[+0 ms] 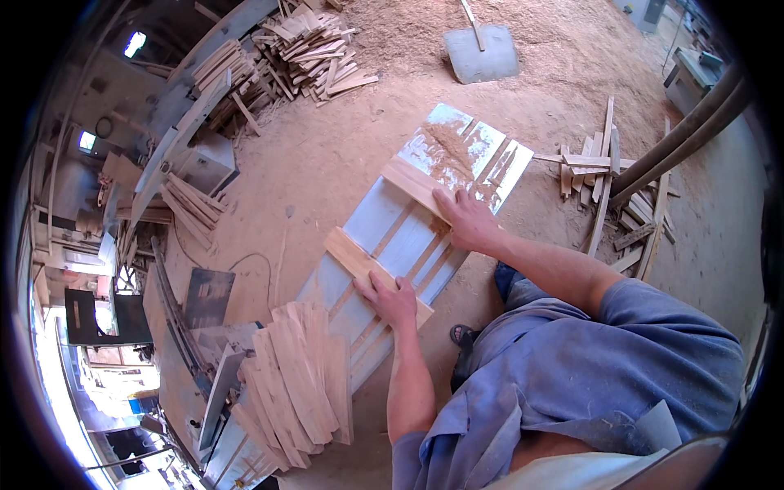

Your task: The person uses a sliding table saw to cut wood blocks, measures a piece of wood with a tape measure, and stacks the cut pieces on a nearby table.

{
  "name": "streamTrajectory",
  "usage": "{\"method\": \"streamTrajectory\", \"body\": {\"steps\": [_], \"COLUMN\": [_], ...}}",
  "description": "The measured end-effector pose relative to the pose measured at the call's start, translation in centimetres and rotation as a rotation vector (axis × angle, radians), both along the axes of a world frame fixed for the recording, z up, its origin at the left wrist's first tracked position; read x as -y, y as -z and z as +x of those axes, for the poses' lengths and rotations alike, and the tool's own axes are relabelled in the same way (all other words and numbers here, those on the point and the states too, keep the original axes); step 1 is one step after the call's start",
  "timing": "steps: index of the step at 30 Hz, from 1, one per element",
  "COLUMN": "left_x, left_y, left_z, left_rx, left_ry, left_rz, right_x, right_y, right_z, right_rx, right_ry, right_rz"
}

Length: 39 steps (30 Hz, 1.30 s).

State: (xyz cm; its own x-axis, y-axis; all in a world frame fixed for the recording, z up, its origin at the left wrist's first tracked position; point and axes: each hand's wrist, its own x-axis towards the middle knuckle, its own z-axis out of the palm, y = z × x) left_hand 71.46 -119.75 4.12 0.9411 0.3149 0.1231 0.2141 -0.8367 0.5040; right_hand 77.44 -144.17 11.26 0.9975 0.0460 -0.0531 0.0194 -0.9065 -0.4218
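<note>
Shirt (572, 367): creased blue cloth.
Table (371, 208): long grey metal, sawdust (453, 155) on its far end.
Stack (298, 359): curved wooden slats, table's near end.
Nearer board (346, 249): yellowish, straight, spanning table's edges, left hand (389, 302) gripping.
Farther board (408, 182): pinker, parallel, right hand (472, 224) grasping its end.

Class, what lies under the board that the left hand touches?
The pale bench with brown strips shows on both sides of the board; the part directly beneath is hidden.

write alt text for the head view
A person's left hand rests on the near board and right hand on the far board, both across a long bench. Stacked wood lies lower left; sawdust and a shovel lie beyond.
</note>
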Motion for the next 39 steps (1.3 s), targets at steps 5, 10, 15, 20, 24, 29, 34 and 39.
{"method": "streamTrajectory", "body": {"steps": [5,10,15,20,24,29,34,39], "left_x": [-0.3,-0.6,-0.3,-0.2,-0.3,-0.1,-0.3,-0.1], "left_y": [0.4,0.9,0.5,0.1,0.3,0.2,0.3,-0.3], "left_z": [0.0,0.1,0.0,0.0,-0.1,0.0,-0.1,0.0], "left_rx": [0.007,0.020,0.027,0.021,0.025,0.018,0.011,-0.022], "left_ry": [0.011,0.023,0.015,0.014,0.011,0.004,0.000,-0.010], "left_rz": [0.014,0.032,-0.006,0.009,-0.016,-0.007,0.001,-0.045], "right_x": [-0.1,-0.2,-0.2,-0.6,-1.0,-0.9,-1.3,-1.3], "right_y": [-0.2,0.2,0.1,-1.3,-2.2,-2.2,-3.5,-3.9], "right_z": [0.0,0.0,0.2,1.2,1.2,1.3,1.1,1.2], "right_rx": [0.005,0.016,0.011,-0.044,-0.100,-0.095,-0.136,-0.168], "right_ry": [-0.001,0.008,0.003,0.030,0.061,0.067,0.068,0.068], "right_rz": [-0.023,-0.038,-0.030,-0.015,-0.021,-0.037,-0.024,-0.021]}}
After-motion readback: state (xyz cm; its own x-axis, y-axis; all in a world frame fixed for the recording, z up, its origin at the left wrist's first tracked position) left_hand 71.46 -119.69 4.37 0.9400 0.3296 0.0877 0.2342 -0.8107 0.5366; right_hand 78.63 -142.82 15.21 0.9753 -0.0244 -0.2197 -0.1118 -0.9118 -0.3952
